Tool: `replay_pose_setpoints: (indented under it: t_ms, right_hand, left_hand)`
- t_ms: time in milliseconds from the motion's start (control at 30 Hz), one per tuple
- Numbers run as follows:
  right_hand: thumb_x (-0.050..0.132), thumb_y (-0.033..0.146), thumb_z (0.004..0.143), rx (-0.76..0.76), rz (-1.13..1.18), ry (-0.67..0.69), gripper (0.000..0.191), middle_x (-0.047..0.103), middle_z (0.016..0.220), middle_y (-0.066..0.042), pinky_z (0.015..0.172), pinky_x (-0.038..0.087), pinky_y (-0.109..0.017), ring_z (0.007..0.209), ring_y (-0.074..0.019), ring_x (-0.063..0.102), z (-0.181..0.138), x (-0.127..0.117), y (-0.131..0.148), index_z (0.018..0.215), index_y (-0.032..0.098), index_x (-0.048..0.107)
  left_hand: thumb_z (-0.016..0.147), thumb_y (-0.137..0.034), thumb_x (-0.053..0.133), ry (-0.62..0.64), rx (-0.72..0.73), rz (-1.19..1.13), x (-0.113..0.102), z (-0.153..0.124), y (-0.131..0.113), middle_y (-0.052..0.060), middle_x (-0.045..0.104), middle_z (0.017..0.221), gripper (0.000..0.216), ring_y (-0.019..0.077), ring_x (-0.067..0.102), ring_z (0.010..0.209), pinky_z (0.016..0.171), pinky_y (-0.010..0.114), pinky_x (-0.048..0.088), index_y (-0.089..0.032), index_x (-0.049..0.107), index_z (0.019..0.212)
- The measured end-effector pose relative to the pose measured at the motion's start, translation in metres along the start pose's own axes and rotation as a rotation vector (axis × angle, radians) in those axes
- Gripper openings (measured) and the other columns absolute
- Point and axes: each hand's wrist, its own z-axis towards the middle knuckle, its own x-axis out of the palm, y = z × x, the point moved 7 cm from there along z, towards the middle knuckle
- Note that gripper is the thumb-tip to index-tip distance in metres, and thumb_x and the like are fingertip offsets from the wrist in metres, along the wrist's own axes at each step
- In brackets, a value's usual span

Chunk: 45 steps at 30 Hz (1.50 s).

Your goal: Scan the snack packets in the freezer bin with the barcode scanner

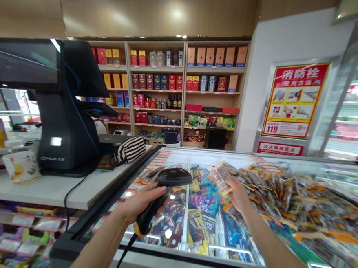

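Note:
My left hand (147,201) is wrapped round the handle of a black barcode scanner (173,177) with yellow trim and a cable hanging from its base. The scanner's head points right, over the glass top of a chest freezer (190,227). In my right hand (238,193) is a small printed snack packet (221,176), gripped at its lower right edge, a little apart from the scanner's head. A large heap of similar snack packets (287,196) lies on the freezer top, right beside my right hand. Under the glass, colourful packages show, partly hidden by my arms.
A black checkout terminal (66,117) stands on the white counter (72,192) at left, with a striped pouch (131,148) near it. Shelves (157,86) of boxed goods line the back wall. A red and yellow fire-hydrant poster (296,101) hangs at right.

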Motion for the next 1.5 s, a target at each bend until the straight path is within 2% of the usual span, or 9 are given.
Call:
replay_pose_setpoints:
  t_ms: [233,467,600,800,1133,1500]
  right_hand:
    - [0.064,0.024,0.048,0.003,0.044,-0.021,0.026,0.060,0.056,0.003,0.041,0.036,-0.022,0.044,-0.0107,0.048,-0.004,0.001,0.004,0.073,0.019,0.057]
    - [0.064,0.023,0.050,0.005,0.057,0.022,0.025,0.060,0.056,0.004,0.044,0.038,-0.022,0.046,-0.0111,0.050,-0.003,0.002,0.002,0.074,0.019,0.057]
    - [0.065,0.023,0.049,-0.003,0.056,0.015,0.026,0.060,0.056,0.004,0.043,0.039,-0.022,0.045,-0.0112,0.050,-0.003,0.002,0.002,0.073,0.019,0.057]
    - [0.066,0.022,0.048,0.015,0.060,0.028,0.029,0.060,0.057,0.004,0.043,0.038,-0.021,0.047,-0.0102,0.051,0.000,0.001,0.001,0.076,0.017,0.059]
    - [0.066,0.023,0.049,0.014,0.014,0.044,0.032,0.061,0.058,0.005,0.043,0.036,-0.019,0.046,-0.0088,0.049,-0.004,0.005,0.004,0.080,0.019,0.058]
    - [0.066,0.027,0.051,-0.016,-0.052,0.036,0.032,0.061,0.057,0.003,0.044,0.037,-0.021,0.046,-0.0103,0.051,-0.004,0.006,0.001,0.080,0.017,0.059]
  left_hand:
    - [0.068,-0.039,0.056,-0.009,0.007,-0.039,-0.001,-0.002,-0.002,-0.002,0.052,0.056,0.025,0.0072,0.047,0.043,0.042,0.019,0.033,-0.015,0.052,0.068]
    - [0.071,-0.037,0.054,0.033,0.048,-0.057,-0.003,-0.003,-0.001,-0.001,0.053,0.058,0.022,0.0070,0.047,0.044,0.043,0.019,0.034,-0.015,0.053,0.069]
    - [0.071,-0.036,0.055,0.004,0.026,-0.062,-0.006,-0.003,0.001,-0.001,0.054,0.059,0.021,0.0070,0.048,0.043,0.043,0.020,0.035,-0.015,0.052,0.069]
    - [0.070,-0.036,0.056,0.037,-0.011,-0.056,-0.007,-0.005,0.006,0.000,0.056,0.059,0.022,0.0069,0.048,0.042,0.042,0.019,0.035,-0.014,0.054,0.076]
    - [0.072,-0.036,0.054,-0.019,-0.006,-0.085,-0.009,-0.005,0.005,0.000,0.055,0.057,0.021,0.0072,0.048,0.042,0.041,0.019,0.034,-0.014,0.054,0.071]
    - [0.070,-0.036,0.056,0.019,-0.010,-0.077,0.002,-0.004,0.005,0.000,0.055,0.056,0.023,0.0072,0.048,0.043,0.042,0.018,0.034,-0.013,0.054,0.070]
